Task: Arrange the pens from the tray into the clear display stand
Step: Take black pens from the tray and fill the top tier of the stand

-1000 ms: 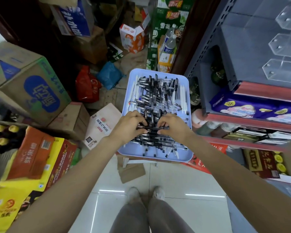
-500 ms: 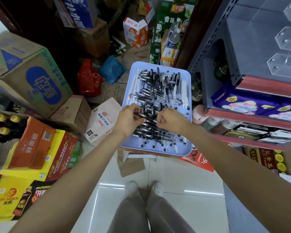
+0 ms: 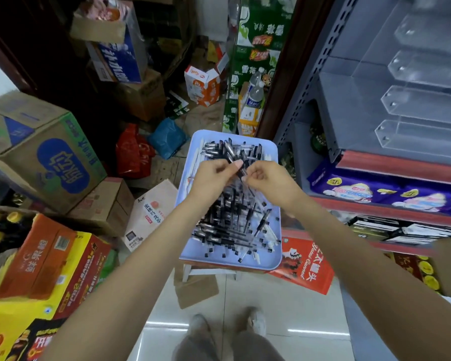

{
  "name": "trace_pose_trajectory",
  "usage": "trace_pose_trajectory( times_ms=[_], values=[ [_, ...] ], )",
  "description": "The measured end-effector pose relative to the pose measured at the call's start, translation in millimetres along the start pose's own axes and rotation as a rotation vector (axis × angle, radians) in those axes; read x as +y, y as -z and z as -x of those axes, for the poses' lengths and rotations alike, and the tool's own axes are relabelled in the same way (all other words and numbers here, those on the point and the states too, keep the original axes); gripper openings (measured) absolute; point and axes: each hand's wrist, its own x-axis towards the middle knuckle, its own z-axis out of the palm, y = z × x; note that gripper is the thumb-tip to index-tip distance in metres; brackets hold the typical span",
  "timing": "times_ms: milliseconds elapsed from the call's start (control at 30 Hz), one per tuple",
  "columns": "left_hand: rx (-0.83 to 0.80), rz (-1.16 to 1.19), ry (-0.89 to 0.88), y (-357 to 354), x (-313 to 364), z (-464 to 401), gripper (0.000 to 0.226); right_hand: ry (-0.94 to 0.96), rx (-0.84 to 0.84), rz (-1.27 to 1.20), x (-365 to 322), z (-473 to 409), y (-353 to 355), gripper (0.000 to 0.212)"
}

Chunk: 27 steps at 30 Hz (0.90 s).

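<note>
Head view: left hand (image 3: 214, 175) and right hand (image 3: 267, 178) fingers pinch one pen (image 3: 236, 162) above the tray (image 3: 275, 259)

A large cardboard box with a blue logo (image 3: 47, 157) is stacked at the left, above a yellow and orange drinks carton (image 3: 39, 259). A red plastic bag (image 3: 133, 155) and a blue plastic bag (image 3: 167, 138) are seen on the floor behind, near an orange and white carton (image 3: 202, 86). Green cartons (image 3: 255, 48) are piled further back. Purple packets (image 3: 380, 188) are laid on a red-edged shelf (image 3: 401, 165) at the right. A red packet (image 3: 305, 267) lies on the tiled floor (image 3: 271, 321).
</note>
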Motion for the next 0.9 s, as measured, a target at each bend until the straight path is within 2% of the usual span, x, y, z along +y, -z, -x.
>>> trace_pose_trajectory(
  times_ms=[167,233,333,433,500,567,700,767,833,900],
  values=[
    [-0.013,-0.045,-0.126,-35.2,56.4,-24.5,0.032,0.013,0.154,-0.087,-1.3,-0.4,48.0,0.019],
    [0.014,-0.123,-0.208,-50.0,76.2,-36.7,0.038,-0.009,0.177,-0.136,5.6,-0.9,76.1,0.020],
    [0.026,-0.352,-0.373,-74.5,114.0,-55.5,0.043,-0.005,0.240,-0.278,20.0,4.2,132.3,0.035],
    [-0.042,-0.611,-0.531,-112.9,160.5,-71.0,0.038,0.125,0.333,-0.451,36.9,10.7,198.4,0.026],
    [-0.093,-0.676,-0.597,-145.8,189.8,-81.8,0.031,0.220,0.378,-0.531,52.4,10.8,240.0,0.014],
    [-0.102,-0.704,-0.652,-179.8,216.1,-92.5,0.022,0.280,0.426,-0.568,70.1,7.3,278.4,0.010],
    [0.064,-0.751,-0.784,-238.1,250.6,-121.0,0.014,0.351,0.525,-0.598,102.8,-1.7,346.3,0.014],
    [0.244,-0.732,-0.785,-257.8,260.7,-133.7,0.030,0.363,0.599,-0.622,116.6,-7.2,377.4,0.019],
    [0.369,-0.751,-0.796,-270.1,268.6,-142.2,0.036,0.364,0.656,-0.635,128.9,-13.9,406.4,0.014],
    [0.337,-0.795,-0.780,-277.5,276.4,-150.8,0.037,0.352,0.691,-0.629,140.4,-23.9,432.9,0.012]
  ],
)
